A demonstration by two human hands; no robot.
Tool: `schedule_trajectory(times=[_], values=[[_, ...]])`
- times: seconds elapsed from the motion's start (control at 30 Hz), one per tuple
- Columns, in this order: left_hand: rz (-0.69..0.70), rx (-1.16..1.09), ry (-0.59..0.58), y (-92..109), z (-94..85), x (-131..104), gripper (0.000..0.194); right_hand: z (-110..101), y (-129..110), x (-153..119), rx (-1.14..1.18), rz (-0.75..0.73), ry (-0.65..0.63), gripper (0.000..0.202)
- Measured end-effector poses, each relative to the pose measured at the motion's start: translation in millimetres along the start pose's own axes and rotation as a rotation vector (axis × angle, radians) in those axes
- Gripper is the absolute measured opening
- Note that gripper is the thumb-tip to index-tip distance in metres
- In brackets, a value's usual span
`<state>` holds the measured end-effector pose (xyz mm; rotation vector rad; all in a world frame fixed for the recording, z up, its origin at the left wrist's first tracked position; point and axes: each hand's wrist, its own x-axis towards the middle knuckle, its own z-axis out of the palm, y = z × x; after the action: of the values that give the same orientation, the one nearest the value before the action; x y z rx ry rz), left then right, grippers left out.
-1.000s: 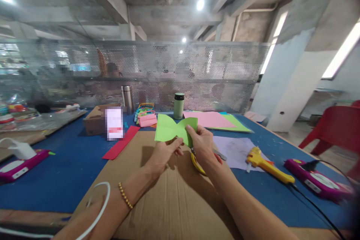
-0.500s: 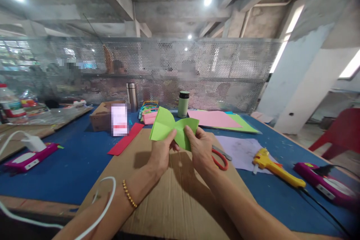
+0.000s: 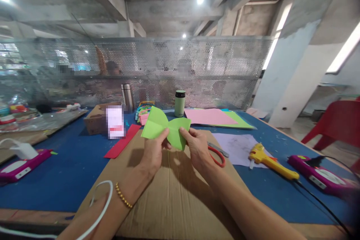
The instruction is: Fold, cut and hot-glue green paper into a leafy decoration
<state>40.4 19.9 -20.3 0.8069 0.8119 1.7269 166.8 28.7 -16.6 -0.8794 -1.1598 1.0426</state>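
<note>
A bright green paper piece (image 3: 155, 123), creased and with rounded lobes, is held up above a sheet of brown cardboard (image 3: 168, 202). My left hand (image 3: 154, 152) pinches it near its middle, thumb in front and fingers behind. At its right lobe, my right hand (image 3: 197, 146) grips the edge between thumb and fingers. Scissors with red handles (image 3: 218, 156) lie just right of my right hand, partly hidden by it. A red paper strip (image 3: 123, 140) rests on the left edge of the cardboard.
A yellow glue gun (image 3: 272, 163) lies on purple paper (image 3: 236, 144) at right, beside a purple power strip (image 3: 317, 176). Pink paper (image 3: 209, 116), a green bottle (image 3: 180, 104), a steel flask (image 3: 128, 97), a cardboard box (image 3: 94, 120) and a phone (image 3: 115, 122) stand farther back.
The whole view has shifted slightly, so things appear a little farther left. Both hands keep hold of the green paper, with little change in grip.
</note>
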Motion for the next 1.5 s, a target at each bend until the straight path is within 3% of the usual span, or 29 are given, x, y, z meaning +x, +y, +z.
schedule_trajectory(times=[0.53, 0.7, 0.87, 0.97, 1.1, 1.17, 1.23, 1.33, 1.5], values=[[0.066, 0.092, 0.017, 2, -6.9, 9, 0.031, 1, 0, -4, -0.118, -0.017, -0.019, 0.033], [0.118, 0.256, 0.01, 11, -14.9, 17, 0.026, 5, 4, -9, -0.197, -0.029, -0.006, 0.034], [0.211, 0.378, -0.024, 21, -24.8, 30, 0.024, 8, -3, -18, -0.335, -0.037, -0.119, 0.035], [0.239, 0.406, -0.061, 26, -31.7, 40, 0.024, -11, -17, -19, -0.459, -0.032, -0.235, 0.04], [0.252, 0.405, -0.088, 34, -35.7, 42, 0.025, -69, -30, -17, -0.721, -0.109, -0.206, 0.028], [0.248, 0.383, -0.119, 37, -34.2, 39, 0.028, -96, -27, -20, -1.212, -0.284, -0.249, 0.027], [0.232, 0.354, -0.153, 39, -31.8, 36, 0.03, -112, -20, -26, -1.5, -0.295, -0.325, 0.026], [0.213, 0.365, -0.206, 41, -29.8, 38, 0.032, -114, -8, -29, -1.569, -0.262, -0.337, 0.018], [0.308, 0.501, -0.264, 56, -37.7, 53, 0.031, -102, -4, -14, -1.503, -0.271, -0.332, 0.024]])
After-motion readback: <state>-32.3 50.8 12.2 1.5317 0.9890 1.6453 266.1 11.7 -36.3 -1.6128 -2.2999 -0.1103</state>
